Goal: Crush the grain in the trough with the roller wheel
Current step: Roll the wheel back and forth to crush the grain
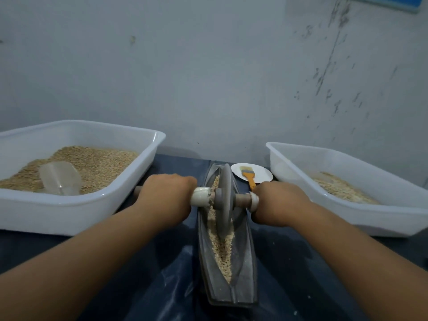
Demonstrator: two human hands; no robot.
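Brush (249, 178) handle tip behind right hand (279, 203); axle (242, 199) ends inside both fists; left tub (76, 200) cropped.

A plain grain-processing workroom: scuffed wall (208, 77), grain-filled plastic tubs (129, 186), grinding trough (245, 262).

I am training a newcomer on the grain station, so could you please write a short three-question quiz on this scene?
1. True or false: the roller wheel stands in the trough with grain under it.
2. What lies on the white plate? A) a spoon B) a brush C) a knife
3. Which tub holds the clear scoop, and which holds more grain?

Key
1. True; the left hand and right hand each grip an end of the axle.
2. B
3. The left tub, for both; the right tub holds only a thin layer.
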